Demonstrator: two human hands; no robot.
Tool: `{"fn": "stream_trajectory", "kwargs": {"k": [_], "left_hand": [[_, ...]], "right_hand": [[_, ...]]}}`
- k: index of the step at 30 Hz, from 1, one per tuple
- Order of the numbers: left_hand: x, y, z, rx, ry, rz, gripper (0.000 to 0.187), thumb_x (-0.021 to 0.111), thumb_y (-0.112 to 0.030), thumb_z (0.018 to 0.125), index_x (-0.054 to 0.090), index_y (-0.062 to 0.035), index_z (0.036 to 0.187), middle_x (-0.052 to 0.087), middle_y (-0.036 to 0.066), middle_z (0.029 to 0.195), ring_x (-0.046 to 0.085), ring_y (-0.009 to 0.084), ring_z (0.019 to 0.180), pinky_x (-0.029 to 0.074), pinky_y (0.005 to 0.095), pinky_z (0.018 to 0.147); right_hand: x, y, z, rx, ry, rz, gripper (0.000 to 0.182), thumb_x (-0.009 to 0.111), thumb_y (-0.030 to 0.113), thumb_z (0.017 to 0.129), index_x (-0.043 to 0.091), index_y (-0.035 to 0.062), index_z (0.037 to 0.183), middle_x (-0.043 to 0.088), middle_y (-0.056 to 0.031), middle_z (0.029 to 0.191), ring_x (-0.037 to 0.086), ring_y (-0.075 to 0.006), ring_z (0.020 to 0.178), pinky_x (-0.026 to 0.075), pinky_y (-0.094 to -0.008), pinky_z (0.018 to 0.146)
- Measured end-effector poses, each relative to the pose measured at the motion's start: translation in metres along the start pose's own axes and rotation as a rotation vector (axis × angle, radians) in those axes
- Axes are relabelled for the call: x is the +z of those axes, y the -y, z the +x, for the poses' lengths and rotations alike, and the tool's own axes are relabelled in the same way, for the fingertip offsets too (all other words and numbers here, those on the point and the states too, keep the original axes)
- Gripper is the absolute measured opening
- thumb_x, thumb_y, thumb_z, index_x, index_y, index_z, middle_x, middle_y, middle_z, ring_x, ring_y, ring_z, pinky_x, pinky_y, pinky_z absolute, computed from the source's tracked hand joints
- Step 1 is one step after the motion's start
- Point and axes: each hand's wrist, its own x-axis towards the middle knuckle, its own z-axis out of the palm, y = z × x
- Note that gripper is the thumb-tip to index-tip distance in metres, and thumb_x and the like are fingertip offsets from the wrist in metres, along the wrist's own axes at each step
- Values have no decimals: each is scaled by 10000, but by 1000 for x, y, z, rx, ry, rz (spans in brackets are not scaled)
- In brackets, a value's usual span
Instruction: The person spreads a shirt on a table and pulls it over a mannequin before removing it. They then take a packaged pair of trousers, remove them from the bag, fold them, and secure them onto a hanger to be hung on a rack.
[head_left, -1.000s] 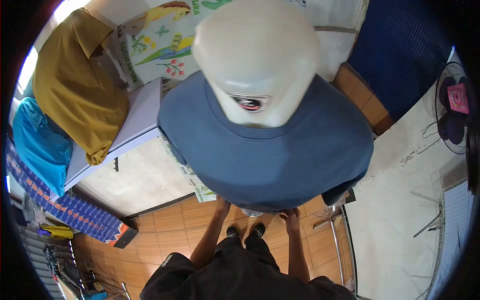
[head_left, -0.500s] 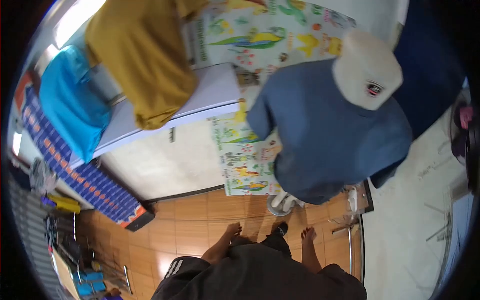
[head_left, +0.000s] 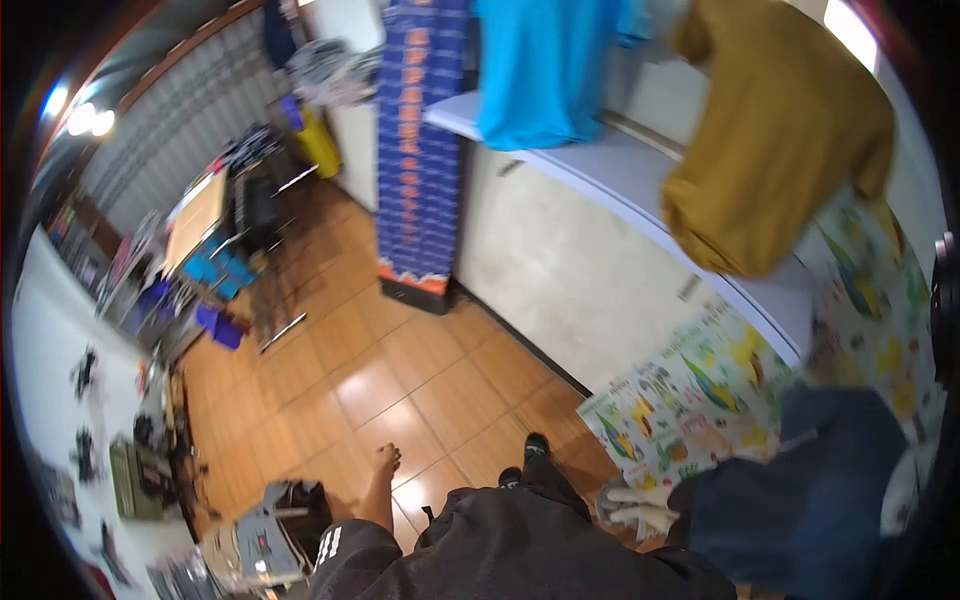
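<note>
My left hand (head_left: 388,458) hangs low over the tiled floor, holding nothing I can see, its fingers loosely bent. The right hand is out of sight. Nearest on my right is a dark blue T-shirt (head_left: 790,520), with a pale cloth-like item (head_left: 645,508) by the floor beside it. A mustard T-shirt (head_left: 780,140) and a bright blue shirt (head_left: 545,75) stand on the light shelf (head_left: 640,195), well ahead of my hand.
A tall patterned blue panel (head_left: 418,150) stands beside the shelf. At left are a folding table (head_left: 195,225), a purple bin (head_left: 220,327), a grey bag (head_left: 262,540) and a green bag (head_left: 138,480). A printed animal sheet (head_left: 690,390) hangs below the shelf.
The view has swung left, so the shirts and shelf now lie farther right and the room's left side shows. My right hand has left the view.
</note>
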Motion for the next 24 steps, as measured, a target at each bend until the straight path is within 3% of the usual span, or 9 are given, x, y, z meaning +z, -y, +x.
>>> {"fn": "stream_trajectory", "kwargs": {"k": [4, 5, 8, 11, 14, 16, 18, 21, 24], "left_hand": [[-34, 75, -31, -121, -131, -135, 220, 552, -255, 950, 597, -50, 885, 632, 93, 738, 562, 188, 541, 418, 312, 407], [-42, 104, -43, -186, -82, -356, 92, 564, -160, 951, 614, -91, 918, 627, 80, 762, 602, 196, 626, 451, 323, 456], [-43, 138, -110, -388, -144, 175, 158, 538, -222, 967, 623, -90, 960, 620, 86, 748, 608, 215, 638, 478, 386, 496], [-46, 140, -114, -507, -183, 91, 159, 536, -224, 966, 621, -90, 951, 619, 86, 745, 607, 213, 635, 478, 385, 494], [-59, 125, -98, -515, -336, -206, 161, 535, -226, 964, 618, -89, 943, 618, 85, 742, 605, 211, 633, 477, 385, 491], [-70, 108, -83, -477, -443, -374, 162, 535, -227, 963, 616, -89, 937, 618, 85, 740, 604, 209, 631, 476, 384, 490], [-78, 84, -73, -425, -532, -494, 164, 534, -228, 962, 614, -89, 931, 618, 85, 739, 603, 208, 629, 476, 384, 488], [-86, 48, -47, -339, -607, -606, 166, 533, -230, 961, 612, -88, 923, 617, 85, 736, 602, 205, 626, 475, 384, 486], [-92, 16, -22, -281, -634, -655, 169, 531, -232, 959, 609, -88, 914, 617, 85, 733, 601, 203, 624, 474, 383, 483]], "right_hand": [[75, 79, 35, -30, 113, -248, 298, 552, 156, 902, 578, -26, 1138, 662, -178, 934, 670, -301, 749, 548, -408, 610], [95, 95, 43, -40, 112, -285, 321, 555, 152, 898, 581, -33, 1159, 670, -184, 951, 681, -308, 766, 557, -413, 622], [164, 176, 59, -102, 67, -399, 216, 491, 102, 875, 587, 18, 1049, 666, -138, 848, 662, -251, 660, 547, -382, 575], [262, 229, 65, -111, 99, -487, 150, 491, 90, 858, 578, 39, 970, 641, -118, 791, 629, -226, 597, 528, -395, 543], [363, 239, 109, -103, 445, -548, 123, 484, 94, 890, 588, 50, 939, 630, -118, 786, 627, -254, 626, 524, -405, 541], [444, 240, 55, -75, 370, -633, 121, 514, 130, 907, 598, 50, 940, 635, -124, 798, 635, -269, 653, 523, -409, 545], [520, 225, 87, -30, 434, -737, 127, 526, 135, 920, 608, 42, 948, 638, -125, 804, 637, -259, 658, 532, -388, 552], [615, 212, 20, -114, 596, -908, 141, 522, 154, 939, 610, 44, 946, 646, -108, 814, 644, -235, 671, 550, -365, 575], [684, 206, -39, -148, 709, -1076, 127, 539, 107, 920, 602, 3, 958, 661, -125, 832, 654, -219, 654, 497, -334, 459]]}}
